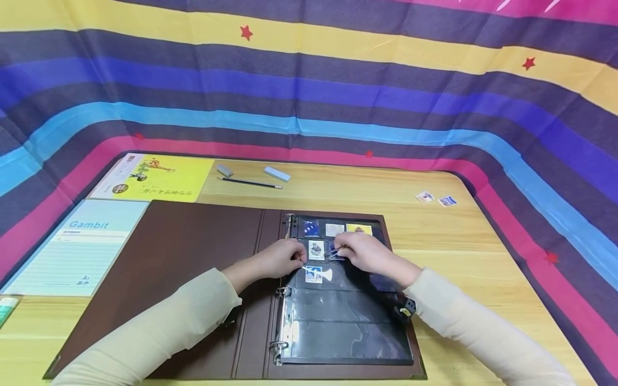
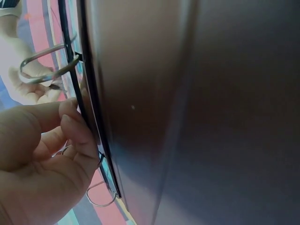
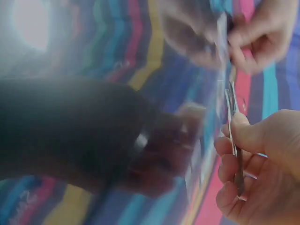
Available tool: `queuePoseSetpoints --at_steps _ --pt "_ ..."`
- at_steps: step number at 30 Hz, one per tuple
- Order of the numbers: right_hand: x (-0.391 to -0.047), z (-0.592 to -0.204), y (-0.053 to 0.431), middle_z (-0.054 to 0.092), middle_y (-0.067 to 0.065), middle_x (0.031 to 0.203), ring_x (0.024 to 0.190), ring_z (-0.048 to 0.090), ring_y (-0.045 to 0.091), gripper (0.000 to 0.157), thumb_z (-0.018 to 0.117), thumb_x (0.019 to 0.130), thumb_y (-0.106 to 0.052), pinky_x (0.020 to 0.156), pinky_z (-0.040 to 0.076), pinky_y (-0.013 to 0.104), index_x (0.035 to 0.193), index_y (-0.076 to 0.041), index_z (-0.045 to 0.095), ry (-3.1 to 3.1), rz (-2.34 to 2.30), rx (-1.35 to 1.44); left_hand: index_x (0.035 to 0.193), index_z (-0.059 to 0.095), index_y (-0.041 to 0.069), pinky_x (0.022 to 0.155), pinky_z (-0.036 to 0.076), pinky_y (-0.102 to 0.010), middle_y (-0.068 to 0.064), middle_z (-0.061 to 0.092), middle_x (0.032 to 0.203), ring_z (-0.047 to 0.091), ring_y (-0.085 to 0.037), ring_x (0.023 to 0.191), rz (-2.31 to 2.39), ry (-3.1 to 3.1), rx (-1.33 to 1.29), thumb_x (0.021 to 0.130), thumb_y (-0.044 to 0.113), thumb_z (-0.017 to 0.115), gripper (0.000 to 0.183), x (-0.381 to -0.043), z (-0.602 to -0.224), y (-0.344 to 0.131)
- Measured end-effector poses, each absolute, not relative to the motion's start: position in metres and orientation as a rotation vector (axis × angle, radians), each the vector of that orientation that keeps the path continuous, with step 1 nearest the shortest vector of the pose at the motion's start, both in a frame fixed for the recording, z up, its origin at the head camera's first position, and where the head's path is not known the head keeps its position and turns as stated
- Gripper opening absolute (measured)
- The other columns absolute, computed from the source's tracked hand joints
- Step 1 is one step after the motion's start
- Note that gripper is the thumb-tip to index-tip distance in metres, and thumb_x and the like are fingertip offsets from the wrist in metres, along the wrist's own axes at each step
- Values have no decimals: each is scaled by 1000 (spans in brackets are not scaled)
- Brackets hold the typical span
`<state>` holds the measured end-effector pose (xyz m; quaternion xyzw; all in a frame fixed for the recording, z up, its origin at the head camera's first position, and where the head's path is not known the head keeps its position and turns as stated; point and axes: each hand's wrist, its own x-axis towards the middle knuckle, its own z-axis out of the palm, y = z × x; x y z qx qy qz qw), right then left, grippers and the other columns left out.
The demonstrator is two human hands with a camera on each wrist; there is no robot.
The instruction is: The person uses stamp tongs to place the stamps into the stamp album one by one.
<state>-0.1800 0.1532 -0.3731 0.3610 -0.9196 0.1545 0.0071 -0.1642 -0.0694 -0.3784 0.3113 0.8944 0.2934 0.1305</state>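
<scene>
A brown ring-binder stamp album [image 1: 203, 241] lies open, with a black pocket page [image 1: 338, 305] on its right side. My right hand [image 1: 364, 252] grips a pair of metal tweezers [image 3: 233, 101], tips at the second row. A dark stamp [image 1: 338, 257] there is partly hidden by the hand. Beside it sits a portrait stamp [image 1: 316, 250]; a blue stamp [image 1: 314, 274] is one row down. My left hand [image 1: 280, 258] pinches the page's pocket edge near the rings. In the left wrist view, the left hand's [image 2: 51, 159] thumb and fingers are curled together.
Two loose stamps [image 1: 436, 199] lie on the table at the right. Behind the album are a pencil [image 1: 251, 183], an eraser [image 1: 277, 173], a small grey block [image 1: 224, 170] and a yellow book [image 1: 178, 179]. A pale blue notebook [image 1: 92, 262] lies left of the album.
</scene>
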Motion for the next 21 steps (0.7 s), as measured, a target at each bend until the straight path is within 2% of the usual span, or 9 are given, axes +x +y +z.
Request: queuePoseSetpoints --at_steps 3,7,14,21 --pt "-189 -369 170 50 -8 68 62 47 9 8 59 75 -11 60 39 28 74 -13 51 -2858 577 1033 75 55 6 60 37 -23 2 45 71 42 -9 66 861 2591 908 75 1 53 5 -165 -379 -70" --pt "-207 -366 206 56 1 76 73 53 18 6 58 76 -8 67 41 35 79 -7 54 -2829 718 844 75 55 5 61 37 -23 2 46 71 42 -9 66 871 2589 914 75 1 53 4 -165 -380 -70" --pt "-237 -361 281 54 14 83 74 50 27 12 49 83 -12 65 38 40 89 -2 51 -2872 756 410 73 55 8 60 38 -23 3 46 70 43 -10 66 873 2599 902 74 1 54 7 -165 -381 -69" --pt "-256 -363 334 53 20 82 74 47 31 15 47 83 -14 62 34 42 88 0 50 -2921 634 48 72 53 9 59 38 -23 3 45 69 42 -10 65 878 2594 901 74 1 54 8 -165 -381 -69"
